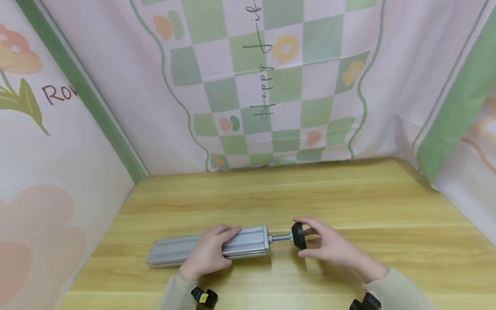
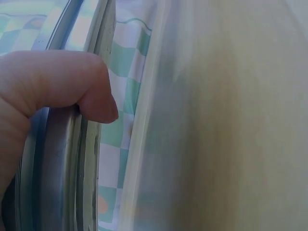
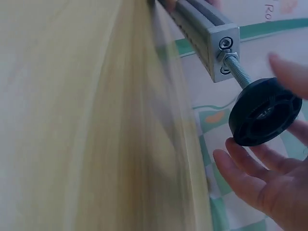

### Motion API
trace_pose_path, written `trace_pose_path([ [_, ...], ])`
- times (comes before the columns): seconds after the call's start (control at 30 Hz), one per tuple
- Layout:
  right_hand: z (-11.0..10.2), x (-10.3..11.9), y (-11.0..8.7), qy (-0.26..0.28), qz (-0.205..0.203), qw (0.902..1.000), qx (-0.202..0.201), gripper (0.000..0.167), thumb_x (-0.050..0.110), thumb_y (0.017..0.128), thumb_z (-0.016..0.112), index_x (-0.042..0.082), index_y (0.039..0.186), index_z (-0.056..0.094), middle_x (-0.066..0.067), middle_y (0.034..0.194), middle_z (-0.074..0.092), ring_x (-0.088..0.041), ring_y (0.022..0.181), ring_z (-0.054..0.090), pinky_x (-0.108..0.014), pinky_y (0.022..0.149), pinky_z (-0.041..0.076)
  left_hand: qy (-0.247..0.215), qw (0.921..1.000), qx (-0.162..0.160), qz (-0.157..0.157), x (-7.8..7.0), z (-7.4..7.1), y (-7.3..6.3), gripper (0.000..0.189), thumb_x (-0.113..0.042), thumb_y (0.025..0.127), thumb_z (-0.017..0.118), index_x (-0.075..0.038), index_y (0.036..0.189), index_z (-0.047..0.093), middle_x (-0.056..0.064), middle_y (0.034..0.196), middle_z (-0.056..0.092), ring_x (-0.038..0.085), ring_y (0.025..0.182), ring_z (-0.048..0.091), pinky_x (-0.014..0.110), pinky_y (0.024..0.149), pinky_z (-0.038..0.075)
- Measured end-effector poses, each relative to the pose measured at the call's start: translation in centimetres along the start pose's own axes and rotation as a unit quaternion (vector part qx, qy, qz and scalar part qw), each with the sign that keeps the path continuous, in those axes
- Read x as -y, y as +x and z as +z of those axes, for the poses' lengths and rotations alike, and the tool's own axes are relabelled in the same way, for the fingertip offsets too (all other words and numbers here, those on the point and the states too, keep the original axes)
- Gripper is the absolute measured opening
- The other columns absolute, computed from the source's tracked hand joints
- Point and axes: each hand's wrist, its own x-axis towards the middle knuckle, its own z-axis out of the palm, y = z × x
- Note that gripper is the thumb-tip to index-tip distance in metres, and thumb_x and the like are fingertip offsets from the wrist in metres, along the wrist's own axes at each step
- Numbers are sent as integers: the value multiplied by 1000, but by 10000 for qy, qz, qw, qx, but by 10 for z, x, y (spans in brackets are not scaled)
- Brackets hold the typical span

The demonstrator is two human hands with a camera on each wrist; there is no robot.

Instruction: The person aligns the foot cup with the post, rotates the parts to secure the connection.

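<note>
A silver aluminium extrusion profile (image 1: 248, 241) lies lengthwise on the wooden table, an end plate on its right end. My left hand (image 1: 211, 249) grips it near the middle, thumb on the near side; a bent finger (image 2: 72, 79) hooks over the metal in the left wrist view. From the end plate sticks a threaded rod (image 3: 238, 72) with nuts, carrying a round black levelling foot (image 3: 264, 113). Around the foot's rim are the fingers and thumb of my right hand (image 1: 329, 243). The right wrist view shows fingertips at the rim and a blurred thumb beside it.
The wood-grain table (image 1: 271, 193) extends behind and to both sides of the profile. A checkered cloth (image 1: 252, 86) hangs at the back, with printed cloth walls left and right. Wrist cameras (image 1: 205, 297) sit on both cuffs.
</note>
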Motion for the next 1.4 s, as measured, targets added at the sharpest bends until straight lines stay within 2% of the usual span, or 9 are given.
trace_pose_path([
  [0.13, -3, 0, 1, -1049, -652, 9921, -211, 69, 13, 68, 80, 2, 129, 50, -17, 120, 57, -21, 94, 61, -39, 82, 54, 14, 10000, 14, 34, -1, 2, 1, 79, -11, 55, 77, -15, 131, 58, -1, 115, 62, 16, 99, 59, 42, 85, 49],
  [0.27, -9, -1, 3, -1486, -840, 9846, -369, 66, 10, 62, 83, 1, 122, 55, -14, 114, 62, -19, 90, 62, -39, 81, 54, -5, 9998, 121, 147, -2, 4, 8, 78, -12, 59, 79, -14, 133, 56, 1, 117, 61, 17, 100, 60, 40, 86, 50],
  [0.47, -21, -7, 2, -1728, -629, 9822, -372, 65, 14, 61, 85, 2, 119, 57, -12, 113, 63, -21, 91, 62, -41, 82, 54, -24, 9975, 446, 539, -2, 4, 24, 79, -28, 65, 85, -12, 136, 52, 4, 120, 60, 19, 104, 59, 40, 91, 49],
  [0.63, -30, -13, 2, -1862, -700, 9794, -347, 66, 15, 60, 86, 1, 118, 57, -13, 113, 64, -25, 92, 63, -44, 82, 53, 64, 9955, 630, 708, -2, 6, 34, 83, -37, 67, 83, -12, 139, 49, 5, 124, 58, 21, 108, 57, 40, 94, 47],
  [0.9, -45, -23, 3, -2134, -446, 9757, -209, 66, 14, 58, 86, 1, 117, 58, -13, 114, 63, -29, 96, 62, -47, 84, 52, -92, 9932, 934, 690, -6, 14, 49, 84, -38, 73, 77, -11, 144, 41, 8, 130, 53, 21, 115, 54, 43, 102, 39],
  [1.1, -51, -32, 7, -2171, -158, 9760, -83, 66, 12, 60, 85, 1, 119, 57, -15, 116, 62, -34, 102, 61, -51, 88, 49, -159, 9918, 1069, 674, -7, 19, 57, 81, -37, 75, 76, -16, 145, 40, 7, 129, 53, 17, 110, 54, 43, 99, 40],
  [1.4, -54, -39, 11, -2485, -201, 9684, 36, 65, 12, 59, 86, 1, 117, 58, -15, 116, 63, -37, 107, 58, -53, 91, 47, -70, 9901, 1240, 656, -7, 25, 66, 78, -36, 77, 75, -18, 145, 41, 7, 128, 52, 17, 111, 53, 41, 102, 38],
])
